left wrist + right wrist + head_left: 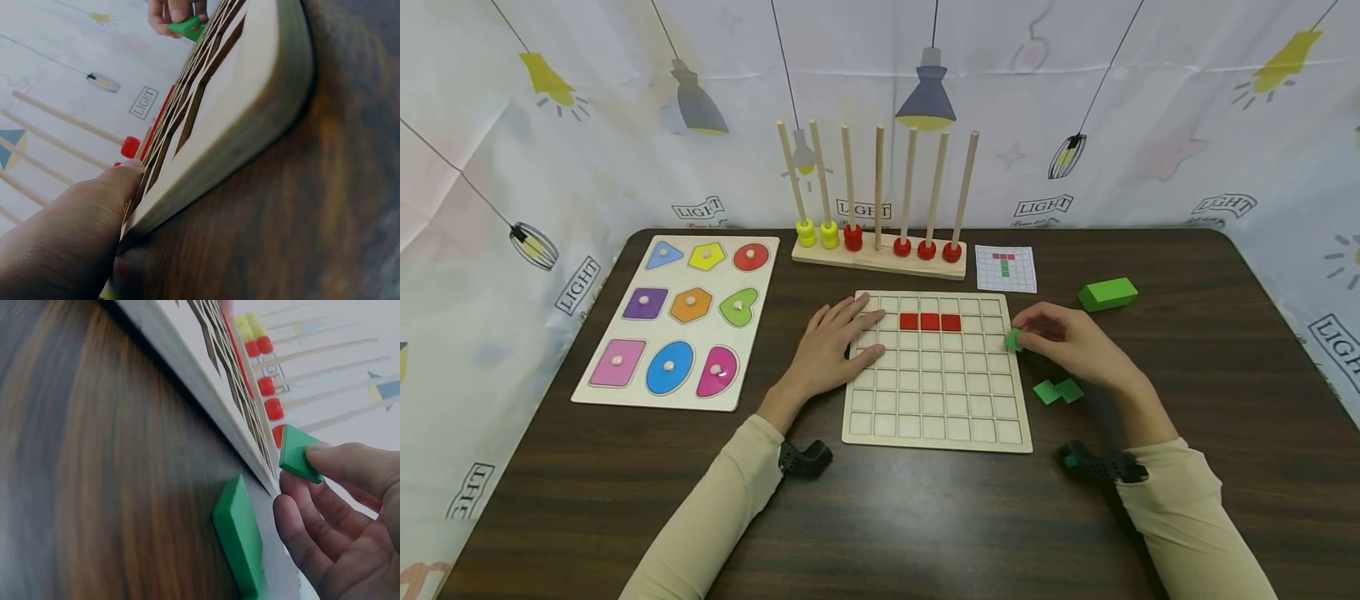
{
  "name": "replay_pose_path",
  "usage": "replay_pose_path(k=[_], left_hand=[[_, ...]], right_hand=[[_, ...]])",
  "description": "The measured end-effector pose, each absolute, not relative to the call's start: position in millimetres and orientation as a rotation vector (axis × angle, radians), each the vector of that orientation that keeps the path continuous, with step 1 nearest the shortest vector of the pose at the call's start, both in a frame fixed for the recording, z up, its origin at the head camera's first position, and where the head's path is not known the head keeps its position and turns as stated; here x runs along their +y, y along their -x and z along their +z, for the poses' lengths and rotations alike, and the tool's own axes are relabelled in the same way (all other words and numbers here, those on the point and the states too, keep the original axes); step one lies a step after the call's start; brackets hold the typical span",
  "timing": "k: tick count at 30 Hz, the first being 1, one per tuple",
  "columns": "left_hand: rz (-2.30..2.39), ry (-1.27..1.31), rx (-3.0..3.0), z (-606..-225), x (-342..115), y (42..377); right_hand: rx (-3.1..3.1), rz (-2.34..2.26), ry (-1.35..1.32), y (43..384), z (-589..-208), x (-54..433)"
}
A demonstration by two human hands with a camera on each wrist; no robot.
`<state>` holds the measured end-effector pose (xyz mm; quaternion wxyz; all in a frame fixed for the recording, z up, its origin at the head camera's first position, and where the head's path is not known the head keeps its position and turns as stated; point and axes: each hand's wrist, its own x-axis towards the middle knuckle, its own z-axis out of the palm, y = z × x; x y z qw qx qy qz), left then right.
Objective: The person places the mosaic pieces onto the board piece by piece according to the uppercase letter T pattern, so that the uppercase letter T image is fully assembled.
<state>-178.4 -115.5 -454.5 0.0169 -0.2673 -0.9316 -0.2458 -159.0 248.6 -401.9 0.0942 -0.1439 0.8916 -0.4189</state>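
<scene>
My left hand (827, 350) rests with spread, straight fingers on the left edge of a wooden grid board (932, 381). In the left wrist view its thumb (103, 194) lies against the board's rim. Between thumb and finger, my right hand (1078, 346) pinches a small green square tile (297, 455) at the board's right edge. Three red square tiles (929, 322) sit in a row in the board's second row from the top. Two more green tiles (1047, 392) lie on the table below the right hand.
Behind the board stand a pegged bead rack (880, 257) and a printed pattern card (1005, 279) showing a red and green T. A green block (1108, 294) lies at the right. A shape puzzle board (681, 397) lies on the left of the dark table (910, 533).
</scene>
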Motion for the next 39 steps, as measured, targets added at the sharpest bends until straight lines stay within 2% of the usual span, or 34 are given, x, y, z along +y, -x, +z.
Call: replay_pose_path(k=[13, 39], left_hand=[[-0.757, 0.826, -2.903, -453, -115, 179], [-0.755, 0.825, -2.905, -454, -116, 178]], right_hand=[[2.604, -1.265, 0.531, 168, -402, 224], [2.631, -1.259, 0.44, 173, -406, 179]])
